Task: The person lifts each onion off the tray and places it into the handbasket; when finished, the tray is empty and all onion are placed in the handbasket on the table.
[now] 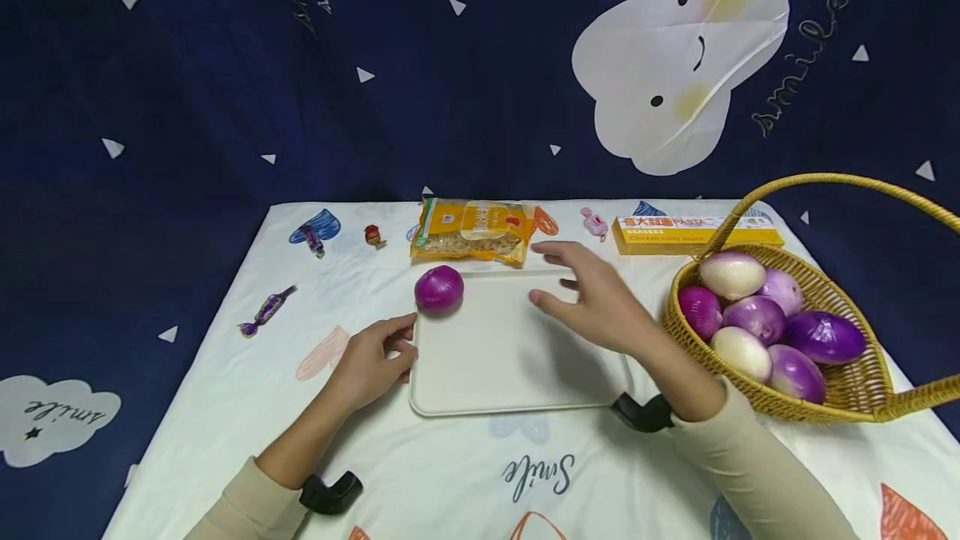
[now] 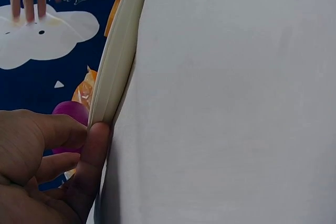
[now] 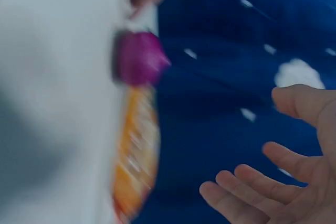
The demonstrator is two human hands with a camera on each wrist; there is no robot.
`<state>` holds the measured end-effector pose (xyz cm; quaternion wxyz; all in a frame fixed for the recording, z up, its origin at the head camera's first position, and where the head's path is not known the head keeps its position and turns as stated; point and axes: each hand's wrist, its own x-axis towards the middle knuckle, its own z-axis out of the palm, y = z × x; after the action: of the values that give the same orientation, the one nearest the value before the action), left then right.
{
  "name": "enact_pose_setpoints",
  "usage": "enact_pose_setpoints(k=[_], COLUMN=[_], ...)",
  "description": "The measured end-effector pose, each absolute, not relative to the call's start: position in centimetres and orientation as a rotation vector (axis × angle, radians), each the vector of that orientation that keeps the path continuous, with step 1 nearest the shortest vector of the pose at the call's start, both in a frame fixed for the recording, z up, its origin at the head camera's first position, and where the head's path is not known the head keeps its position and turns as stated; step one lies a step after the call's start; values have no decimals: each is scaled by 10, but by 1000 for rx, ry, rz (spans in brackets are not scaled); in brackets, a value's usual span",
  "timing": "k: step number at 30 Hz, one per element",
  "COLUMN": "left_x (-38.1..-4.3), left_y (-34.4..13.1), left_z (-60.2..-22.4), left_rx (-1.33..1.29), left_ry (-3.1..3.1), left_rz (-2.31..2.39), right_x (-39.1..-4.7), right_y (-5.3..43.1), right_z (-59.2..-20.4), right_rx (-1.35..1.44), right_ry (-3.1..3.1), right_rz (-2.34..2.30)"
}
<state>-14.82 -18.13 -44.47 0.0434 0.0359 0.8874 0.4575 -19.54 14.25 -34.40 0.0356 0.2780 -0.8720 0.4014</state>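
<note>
A purple onion (image 1: 439,289) sits at the far left corner of a shallow white tray (image 1: 480,369). At the tray's left edge is my left hand (image 1: 377,358). Its thumb and fingers pinch the rim, which shows close up in the left wrist view. My right hand (image 1: 592,297) hovers over the right part of the tray, fingers spread and holding nothing. In the right wrist view this hand (image 3: 283,171) has its fingers apart, and the onion (image 3: 140,59) appears blurred beside the tray's edge.
To the right, a wicker basket (image 1: 873,357) with a tall handle holds several onions and an eggplant-like purple vegetable (image 1: 825,337). Behind the tray lie an orange food bag (image 1: 474,230) and a yellow pasta box (image 1: 697,235). Wrapped candies (image 1: 267,311) are scattered left and back.
</note>
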Motion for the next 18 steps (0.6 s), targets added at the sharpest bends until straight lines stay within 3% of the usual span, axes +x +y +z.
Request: enact_pose_setpoints(k=[8, 18], left_x=[-149, -148], left_y=[-181, -181], left_z=[-443, -444], left_rx=[98, 99], left_ry=[2762, 2730], left_rz=[1311, 1368], right_x=[-242, -250], right_y=[63, 23], right_z=[-394, -403], right_rx=[899, 945], right_ry=[-2857, -2941], right_rz=[1271, 1096])
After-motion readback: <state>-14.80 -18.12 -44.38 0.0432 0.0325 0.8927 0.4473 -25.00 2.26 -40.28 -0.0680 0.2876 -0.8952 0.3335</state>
